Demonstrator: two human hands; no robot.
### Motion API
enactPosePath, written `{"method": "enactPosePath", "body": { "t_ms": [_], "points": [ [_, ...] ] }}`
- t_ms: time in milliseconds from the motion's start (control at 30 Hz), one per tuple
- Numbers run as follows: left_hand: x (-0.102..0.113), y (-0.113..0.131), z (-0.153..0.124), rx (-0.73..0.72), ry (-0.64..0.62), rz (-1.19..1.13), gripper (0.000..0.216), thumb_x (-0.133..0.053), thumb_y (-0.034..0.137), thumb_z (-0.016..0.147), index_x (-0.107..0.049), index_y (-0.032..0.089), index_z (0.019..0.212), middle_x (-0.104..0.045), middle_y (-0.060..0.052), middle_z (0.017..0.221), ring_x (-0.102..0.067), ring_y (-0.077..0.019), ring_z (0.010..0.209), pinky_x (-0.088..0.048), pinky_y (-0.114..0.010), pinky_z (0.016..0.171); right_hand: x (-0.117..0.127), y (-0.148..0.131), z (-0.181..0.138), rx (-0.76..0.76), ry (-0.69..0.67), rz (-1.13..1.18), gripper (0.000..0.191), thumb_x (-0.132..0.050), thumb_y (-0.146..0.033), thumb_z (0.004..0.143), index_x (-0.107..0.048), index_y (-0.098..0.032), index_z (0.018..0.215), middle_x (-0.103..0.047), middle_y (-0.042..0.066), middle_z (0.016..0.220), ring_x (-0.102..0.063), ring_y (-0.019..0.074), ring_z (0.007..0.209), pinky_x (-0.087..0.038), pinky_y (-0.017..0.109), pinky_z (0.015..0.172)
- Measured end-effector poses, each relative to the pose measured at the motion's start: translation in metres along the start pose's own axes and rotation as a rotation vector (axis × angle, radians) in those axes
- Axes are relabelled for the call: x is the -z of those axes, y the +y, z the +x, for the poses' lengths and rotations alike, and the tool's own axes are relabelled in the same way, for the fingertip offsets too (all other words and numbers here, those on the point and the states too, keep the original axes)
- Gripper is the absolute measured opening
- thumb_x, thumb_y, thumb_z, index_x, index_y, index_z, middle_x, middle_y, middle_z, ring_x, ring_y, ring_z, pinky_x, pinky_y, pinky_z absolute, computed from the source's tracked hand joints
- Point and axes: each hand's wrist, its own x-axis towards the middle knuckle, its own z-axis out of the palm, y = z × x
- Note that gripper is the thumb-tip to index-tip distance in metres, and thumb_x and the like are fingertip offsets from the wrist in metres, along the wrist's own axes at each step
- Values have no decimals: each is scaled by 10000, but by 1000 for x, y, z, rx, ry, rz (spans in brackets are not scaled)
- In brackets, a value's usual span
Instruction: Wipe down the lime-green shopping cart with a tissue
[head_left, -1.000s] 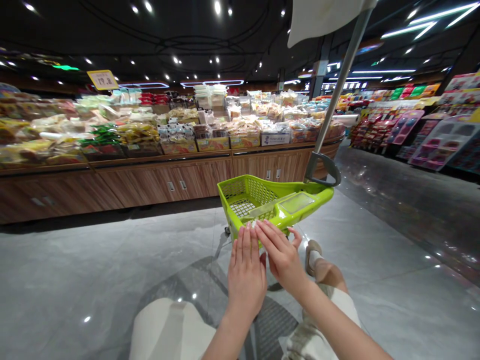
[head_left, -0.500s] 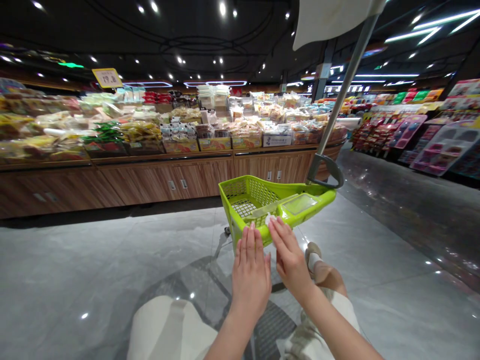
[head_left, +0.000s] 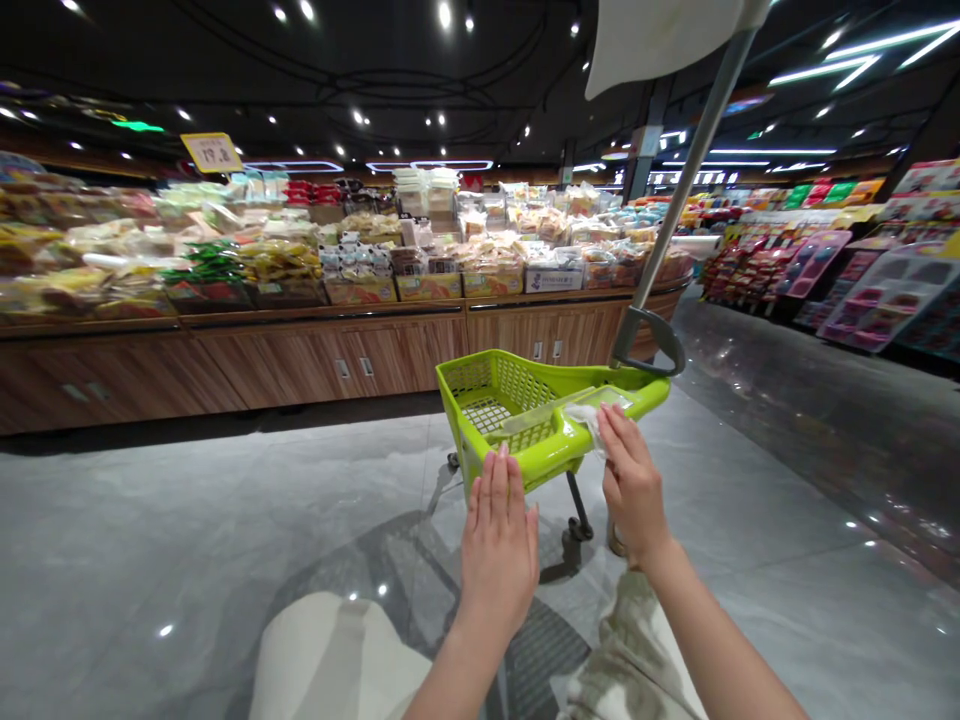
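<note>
A lime-green shopping cart [head_left: 536,462] with a grid-walled basket stands before me. My left hand [head_left: 499,530] lies with fingers stretched out together, its fingertips on the cart's near rim. Under the fingers of my right hand [head_left: 634,475] is a white wipe [head_left: 589,415], crumpled and pressed on the edge beside the clear panel [head_left: 611,397] on the cart's handle section. At the cart's right end rises a grey pole [head_left: 682,200] with a dark loop-shaped bracket [head_left: 670,340] at its base. A white sheet hangs from the pole's top.
Behind the cart runs a wood-fronted display counter [head_left: 322,365] heaped with packaged foods. A price sign [head_left: 211,152] stands above it at the left. More stocked shelves [head_left: 885,260] line the right side. Shiny grey floor tiles [head_left: 187,540] surround the cart.
My right hand has slid right along the cart with the white wipe, from the near rim to the clear panel's edge. My left hand has stayed nearly still.
</note>
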Motion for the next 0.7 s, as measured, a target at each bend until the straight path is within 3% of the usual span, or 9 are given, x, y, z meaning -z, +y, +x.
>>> {"method": "enactPosePath", "body": {
  "t_ms": [67,200,300,467,600,700],
  "points": [
    [-1,1,0,12,7,-3,702,-416,225,968,-35,73,1537,-342,-174,1551,-218,-261,1474,-365,-445,1144,-6,-18,-2,-1,-7,19,735,-300,21,858,-250,-277,1528,-402,58,1527,-329,215,1435,-306,499,1178],
    [-3,2,-1,15,11,-12,730,-422,205,952,-6,85,1539,-352,-182,1544,-227,-263,1472,-356,-452,1148,-17,-71,-6,148,-110,74,676,-347,-41,895,-207,-176,1542,-427,121,1507,-332,214,1433,-330,440,1154],
    [-2,-1,0,-6,0,-2,744,-425,182,937,1,76,1538,-368,-194,1532,-248,-271,1466,-354,-461,1148,-17,-88,-5,230,-128,56,628,-379,-85,931,-227,-159,1535,-487,131,1463,-369,199,1414,-284,409,1156],
    [0,-5,1,-10,3,9,728,-424,185,953,-3,85,1539,-364,-173,1540,-254,-261,1464,-361,-442,1146,-4,-51,-1,255,-135,-30,598,-351,-56,941,-311,-246,1506,-557,76,1407,-481,167,1334,-55,421,1186],
    [0,-3,1,-8,-4,-6,693,-409,211,966,-41,92,1541,-328,-153,1561,-229,-249,1472,-352,-429,1154,4,-8,0,97,-73,-149,658,-357,-16,894,-343,-297,1488,-553,62,1413,-492,187,1326,-73,446,1163],
    [1,3,1,1,-14,-14,674,-393,213,970,-56,99,1542,-310,-144,1570,-212,-238,1476,-349,-426,1157,1,-4,0,-75,23,-197,677,-365,-24,866,-355,-302,1483,-548,71,1417,-487,219,1332,-104,493,1149]
  ]
}}
